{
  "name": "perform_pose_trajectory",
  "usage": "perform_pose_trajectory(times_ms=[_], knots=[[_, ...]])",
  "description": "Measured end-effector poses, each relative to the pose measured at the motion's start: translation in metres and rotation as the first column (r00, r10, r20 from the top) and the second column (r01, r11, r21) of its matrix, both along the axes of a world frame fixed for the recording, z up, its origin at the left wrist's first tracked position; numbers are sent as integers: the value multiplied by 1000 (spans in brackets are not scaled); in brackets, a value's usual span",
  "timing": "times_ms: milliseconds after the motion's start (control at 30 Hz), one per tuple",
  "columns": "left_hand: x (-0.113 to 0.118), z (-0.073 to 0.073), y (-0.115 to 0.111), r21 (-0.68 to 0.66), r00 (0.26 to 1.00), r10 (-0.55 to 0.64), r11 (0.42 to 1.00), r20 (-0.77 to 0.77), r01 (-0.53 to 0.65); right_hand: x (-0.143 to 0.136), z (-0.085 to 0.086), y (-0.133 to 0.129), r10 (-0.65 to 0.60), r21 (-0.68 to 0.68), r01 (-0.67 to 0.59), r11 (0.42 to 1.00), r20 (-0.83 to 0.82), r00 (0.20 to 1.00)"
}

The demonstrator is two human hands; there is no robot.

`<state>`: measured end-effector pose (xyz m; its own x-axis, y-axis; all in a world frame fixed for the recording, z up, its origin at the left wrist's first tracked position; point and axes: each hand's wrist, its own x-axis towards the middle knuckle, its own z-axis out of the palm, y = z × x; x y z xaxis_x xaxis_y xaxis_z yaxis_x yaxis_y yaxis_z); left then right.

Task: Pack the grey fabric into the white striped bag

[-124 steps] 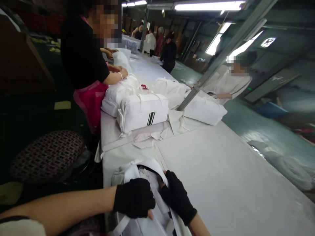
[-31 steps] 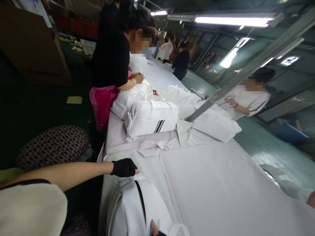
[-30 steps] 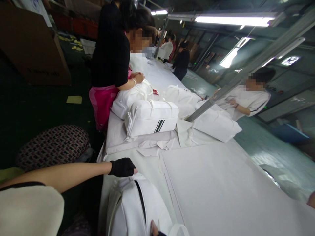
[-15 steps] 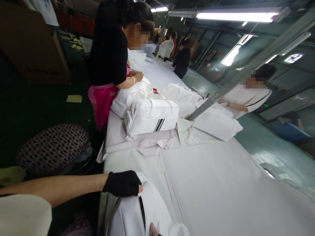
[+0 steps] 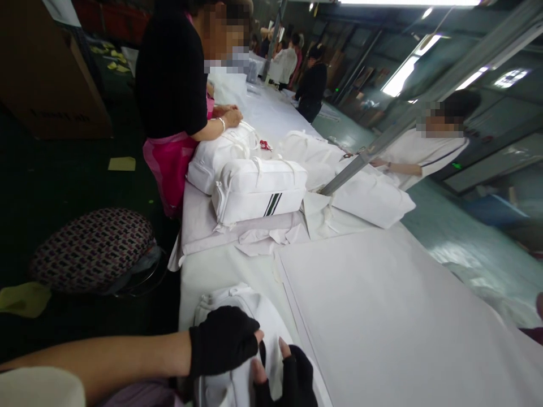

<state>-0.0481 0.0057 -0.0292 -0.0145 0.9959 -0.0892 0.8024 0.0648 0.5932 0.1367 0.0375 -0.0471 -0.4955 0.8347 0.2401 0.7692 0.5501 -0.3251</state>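
A white bag (image 5: 265,308) lies on the near end of the table, with a dark opening partly showing between my hands. My left hand (image 5: 227,342), in a black fingerless glove, is closed with its fingers curled over the bag at the edge of that opening. Just right of it, my right hand (image 5: 292,373), gloved the same way, is at the bag. Its thumb and forefinger tips are bare and apart, with white material between them. The bag's lower part is hidden by my hands and the frame edge.
Beyond my bag stands a white bag with dark stripes (image 5: 261,189). A co-worker in black (image 5: 173,85) handles another at the left; a person in white (image 5: 419,152) is across the table. A metal post (image 5: 360,167) slants up. A patterned stool (image 5: 93,246) stands left.
My left hand has moved down and right along the bag's opening. My right hand has risen into view beside it. The view has tilted slightly downward.
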Motion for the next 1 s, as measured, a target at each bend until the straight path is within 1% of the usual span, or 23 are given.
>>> perform_pose_trajectory(times_ms=[33,67,100,133,167,200,233,267,333,400,433,533,600,667,767,900,933,967,1000], knots=[[-2,2,-1,-16,999,33,999,41,-33,-4,2,5,35,79,-40,996,63,997],[-4,5,-1,-12,997,32,999,68,-31,-8,2,8,86,142,-103,985,117,989],[-5,9,-2,10,997,4,1000,78,-5,-13,1,11,148,174,-172,970,146,978],[-7,12,-3,43,997,-29,999,75,26,-18,0,14,202,172,-227,959,150,968],[-10,15,-3,72,997,-49,996,66,44,-24,-3,15,234,146,-253,956,136,963],[-14,17,-2,91,996,-58,995,68,51,-29,-6,16,243,111,-254,961,106,964],[-19,17,-1,98,996,-31,995,86,22,-33,-9,17,227,78,-232,970,66,972],[-26,15,1,81,991,37,996,130,-48,-37,-12,17,200,51,-201,978,17,980],[-42,4,7,-25,946,230,973,230,-230,-43,-14,17,128,13,-127,992,-85,988],[-58,-16,14,-129,893,379,925,241,-358,-46,-11,17,65,-36,-71,997,-159,985],[-64,-28,17,-168,879,419,906,226,-389,-46,-7,16,41,-74,-55,996,-183,982],[-71,-63,23,-229,876,434,893,213,-387,-46,6,16,-2,-230,-59,971,-257,966],[-69,-80,26,-248,866,446,886,226,-392,-46,14,17,-22,-325,-86,942,-315,949],[-67,-89,27,-253,855,453,884,251,-394,-46,21,18,-34,-405,-128,905,-370,929],[-72,-94,28,-260,851,433,895,298,-364,-48,26,25,-13,-507,-212,836,-403,915],[-81,-98,29,-276,850,359,924,386,-265,-58,33,40,38,-647,-350,678,-445,895],[-81,-101,29,-270,843,356,926,403,-262,-62,35,43,47,-666,-378,642,-459,887],[-79,-103,30,-261,834,370,923,409,-282,-66,37,46,60,-677,-397,619,-464,884],[-75,-106,30,-253,822,402,912,404,-322,-69,39,49,77,-683,-405,608,-457,886]])
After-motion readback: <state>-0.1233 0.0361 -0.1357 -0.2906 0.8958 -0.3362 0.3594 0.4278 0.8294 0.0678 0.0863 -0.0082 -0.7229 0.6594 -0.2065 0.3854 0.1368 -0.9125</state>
